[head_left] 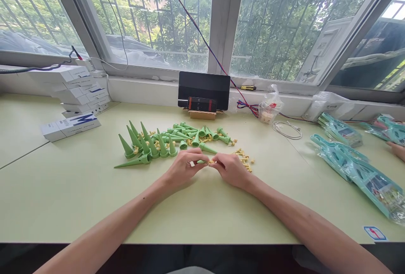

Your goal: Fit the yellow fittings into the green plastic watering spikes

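Observation:
My left hand (185, 166) is closed on a green plastic part (201, 162), mostly covered by the fingers. Pinched in my right hand (233, 170) is a small yellow plastic piece (210, 162), which meets the green part between my fingertips. Several green plant-watering spikes (154, 149) stand point up to the left, and one spike (134, 161) lies on its side before them. Behind my hands, more green spikes and tubes (190, 132) lie heaped with yellow bits among them. Small yellow valve-like pieces (243, 158) are scattered beside my right hand.
A dark tablet (204, 86) and a phone (202, 104) lean by the window. White boxes (79, 90) are stacked at left. A coiled cable (287, 130) and bagged turquoise items (354, 162) lie at right. Another person's hand (397, 151) shows at the right edge.

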`<action>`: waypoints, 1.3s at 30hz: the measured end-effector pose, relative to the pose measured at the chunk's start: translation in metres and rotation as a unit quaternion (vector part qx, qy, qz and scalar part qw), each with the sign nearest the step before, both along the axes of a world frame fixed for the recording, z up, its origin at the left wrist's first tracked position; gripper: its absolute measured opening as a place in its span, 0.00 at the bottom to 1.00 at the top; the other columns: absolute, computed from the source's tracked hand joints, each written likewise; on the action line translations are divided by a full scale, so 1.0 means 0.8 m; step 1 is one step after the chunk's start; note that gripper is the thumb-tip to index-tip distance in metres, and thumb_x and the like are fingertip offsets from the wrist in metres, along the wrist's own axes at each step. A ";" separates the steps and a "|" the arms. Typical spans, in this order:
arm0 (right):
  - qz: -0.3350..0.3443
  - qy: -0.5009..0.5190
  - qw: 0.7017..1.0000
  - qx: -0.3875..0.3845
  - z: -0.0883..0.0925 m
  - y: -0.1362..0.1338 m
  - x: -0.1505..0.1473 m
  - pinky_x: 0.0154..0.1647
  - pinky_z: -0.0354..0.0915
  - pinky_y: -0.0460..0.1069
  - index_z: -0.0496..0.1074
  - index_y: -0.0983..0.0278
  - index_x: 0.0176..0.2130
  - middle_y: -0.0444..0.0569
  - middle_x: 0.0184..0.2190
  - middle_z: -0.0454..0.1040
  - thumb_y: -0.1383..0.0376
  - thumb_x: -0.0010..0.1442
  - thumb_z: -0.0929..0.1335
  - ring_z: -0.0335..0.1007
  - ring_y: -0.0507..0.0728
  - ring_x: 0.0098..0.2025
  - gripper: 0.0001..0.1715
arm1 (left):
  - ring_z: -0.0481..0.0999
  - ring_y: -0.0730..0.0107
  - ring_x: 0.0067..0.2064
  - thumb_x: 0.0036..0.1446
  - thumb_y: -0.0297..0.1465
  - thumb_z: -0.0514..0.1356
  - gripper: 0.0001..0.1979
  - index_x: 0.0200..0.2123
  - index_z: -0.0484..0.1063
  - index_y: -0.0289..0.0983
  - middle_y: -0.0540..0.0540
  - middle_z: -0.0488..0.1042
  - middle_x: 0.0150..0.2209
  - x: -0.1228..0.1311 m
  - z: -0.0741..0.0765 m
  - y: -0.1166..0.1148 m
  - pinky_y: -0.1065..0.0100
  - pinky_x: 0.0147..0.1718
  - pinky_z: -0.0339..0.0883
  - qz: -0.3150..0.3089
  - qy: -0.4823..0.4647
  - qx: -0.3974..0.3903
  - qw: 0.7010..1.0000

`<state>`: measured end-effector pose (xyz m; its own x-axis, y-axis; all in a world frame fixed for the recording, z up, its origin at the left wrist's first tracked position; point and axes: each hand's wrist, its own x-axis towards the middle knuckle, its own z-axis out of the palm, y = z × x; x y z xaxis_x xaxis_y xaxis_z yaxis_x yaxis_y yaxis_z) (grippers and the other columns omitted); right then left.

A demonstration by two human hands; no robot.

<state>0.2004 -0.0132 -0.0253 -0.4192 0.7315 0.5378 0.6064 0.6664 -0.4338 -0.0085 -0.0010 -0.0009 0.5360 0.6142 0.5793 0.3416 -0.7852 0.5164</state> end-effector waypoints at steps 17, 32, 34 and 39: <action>0.000 0.011 1.000 -0.024 0.002 0.000 0.002 0.28 0.54 0.45 0.70 0.64 0.32 0.43 0.23 0.72 0.63 0.65 0.65 0.61 0.50 0.23 0.10 | 0.70 0.73 0.29 0.61 0.29 0.60 0.07 0.38 0.80 0.37 0.47 0.73 0.30 0.000 -0.002 -0.002 0.72 0.25 0.60 0.002 -0.002 -0.014 1.000; 0.005 0.025 0.999 -0.036 0.004 -0.001 0.001 0.28 0.54 0.44 0.69 0.64 0.31 0.43 0.23 0.71 0.64 0.65 0.66 0.58 0.50 0.23 0.10 | 0.70 0.73 0.29 0.60 0.27 0.60 0.07 0.38 0.79 0.37 0.46 0.73 0.30 0.001 -0.001 -0.004 0.72 0.25 0.59 -0.003 -0.002 -0.013 1.000; 0.004 0.026 0.999 -0.039 0.004 -0.001 0.000 0.28 0.54 0.44 0.69 0.64 0.31 0.43 0.23 0.71 0.63 0.65 0.66 0.58 0.50 0.23 0.10 | 0.69 0.74 0.29 0.60 0.27 0.60 0.07 0.38 0.79 0.37 0.47 0.73 0.30 0.002 -0.001 -0.004 0.72 0.24 0.58 -0.001 -0.001 -0.012 1.000; 0.003 0.027 0.999 -0.046 0.001 0.001 0.001 0.28 0.54 0.44 0.70 0.64 0.32 0.43 0.23 0.71 0.62 0.65 0.65 0.59 0.50 0.23 0.11 | 0.68 0.74 0.28 0.61 0.27 0.60 0.07 0.38 0.79 0.37 0.47 0.73 0.30 0.001 0.000 -0.004 0.72 0.23 0.57 0.001 0.000 -0.007 1.000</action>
<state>0.2009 -0.0128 -0.0241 -0.3963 0.7760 0.4907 0.5766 0.6263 -0.5247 -0.0074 -0.0040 -0.0008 0.5341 0.6237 0.5707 0.3430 -0.7769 0.5280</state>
